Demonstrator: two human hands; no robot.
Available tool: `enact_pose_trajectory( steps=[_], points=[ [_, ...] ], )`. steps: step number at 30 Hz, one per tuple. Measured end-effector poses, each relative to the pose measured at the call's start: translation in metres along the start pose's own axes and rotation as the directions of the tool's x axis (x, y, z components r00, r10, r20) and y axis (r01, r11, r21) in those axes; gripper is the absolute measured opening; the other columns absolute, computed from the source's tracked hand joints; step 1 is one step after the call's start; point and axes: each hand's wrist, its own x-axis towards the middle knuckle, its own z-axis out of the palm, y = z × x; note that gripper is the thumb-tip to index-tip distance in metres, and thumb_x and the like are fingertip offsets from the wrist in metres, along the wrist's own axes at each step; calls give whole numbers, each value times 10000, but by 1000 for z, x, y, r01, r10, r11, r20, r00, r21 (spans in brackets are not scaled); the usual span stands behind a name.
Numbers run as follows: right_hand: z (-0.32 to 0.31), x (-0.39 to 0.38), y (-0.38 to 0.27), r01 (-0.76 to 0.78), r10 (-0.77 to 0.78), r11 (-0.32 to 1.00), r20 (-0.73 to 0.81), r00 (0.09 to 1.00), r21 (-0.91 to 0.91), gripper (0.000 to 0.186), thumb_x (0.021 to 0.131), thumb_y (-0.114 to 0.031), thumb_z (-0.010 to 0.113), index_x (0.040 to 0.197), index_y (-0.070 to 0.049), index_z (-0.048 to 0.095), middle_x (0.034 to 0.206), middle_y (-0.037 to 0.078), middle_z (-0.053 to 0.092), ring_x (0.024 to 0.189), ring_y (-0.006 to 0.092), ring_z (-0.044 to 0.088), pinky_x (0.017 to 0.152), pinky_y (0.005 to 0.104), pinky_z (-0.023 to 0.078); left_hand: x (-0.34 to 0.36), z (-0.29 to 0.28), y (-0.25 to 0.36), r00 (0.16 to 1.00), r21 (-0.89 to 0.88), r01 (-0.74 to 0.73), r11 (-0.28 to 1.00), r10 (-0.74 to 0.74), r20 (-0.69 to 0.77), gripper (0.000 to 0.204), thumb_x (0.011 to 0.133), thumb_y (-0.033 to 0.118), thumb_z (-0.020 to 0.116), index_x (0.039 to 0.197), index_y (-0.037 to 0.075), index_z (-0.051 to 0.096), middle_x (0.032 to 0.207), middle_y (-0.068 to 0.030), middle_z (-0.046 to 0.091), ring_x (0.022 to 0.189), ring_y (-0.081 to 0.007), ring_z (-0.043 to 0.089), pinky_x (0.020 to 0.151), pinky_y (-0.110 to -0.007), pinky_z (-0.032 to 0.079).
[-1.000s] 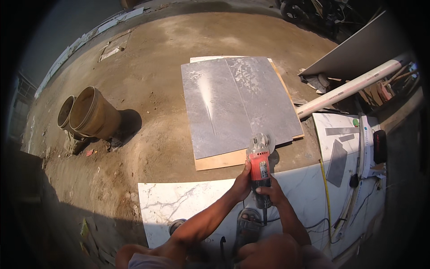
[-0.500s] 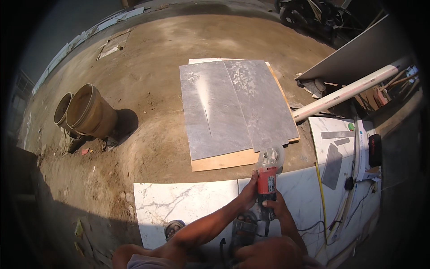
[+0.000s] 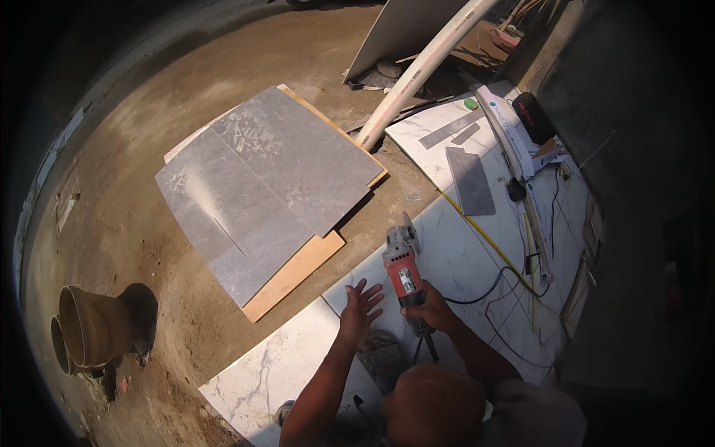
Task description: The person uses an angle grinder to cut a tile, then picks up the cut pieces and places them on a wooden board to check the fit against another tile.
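Your right hand (image 3: 430,311) grips the red angle grinder (image 3: 402,268), its disc seemingly on the white marble slab (image 3: 462,261). Your left hand (image 3: 360,307) hovers spread open just left. Farther left lie grey tiles (image 3: 261,186).

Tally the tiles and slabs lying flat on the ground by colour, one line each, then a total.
Grey tiles, stacked on the wooden board: 2
White marble slabs, under the red angle grinder: 2
Small grey offcut strips on the far white slab: 3
Total: 7
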Motion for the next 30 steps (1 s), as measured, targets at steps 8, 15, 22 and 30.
enact_pose_trajectory(
  steps=[8,15,22,30],
  points=[
    [-108,18,54,-418,82,773,-578,812,-477,727,654,-252,716,1266,-37,390,1071,249,614,1015,428,592,866,464,479,-8,-137,74,642,361,-478,800,599,-478,379,993,332,476,1238,44,494,1092,-87,596,925,-147,569,818,-302,449],
    [-133,29,94,-505,5,712,-716,698,-488,758,650,-243,733,1295,-39,392,1122,225,593,1049,406,582,886,478,463,-47,-266,110,119,892,35,451,884,-452,499,903,260,556,1282,-46,448,1207,-233,514,1126,-320,492,975,-417,383],
    [-125,31,101,-466,-51,711,-700,713,-527,821,664,-268,761,1337,-29,356,1208,221,560,1102,405,556,936,472,440,-51,-290,79,243,725,7,689,702,-669,588,845,250,638,1315,-41,439,1202,-240,568,1039,-345,596,875,-409,471],
    [-123,30,100,-435,-84,716,-686,723,-545,813,683,-296,743,1341,-27,348,1225,208,542,1123,394,543,952,464,427,-38,-278,79,310,720,66,691,672,-673,566,794,238,687,1267,-20,514,1088,-194,630,955,-284,632,824,-376,494]
  ],
)
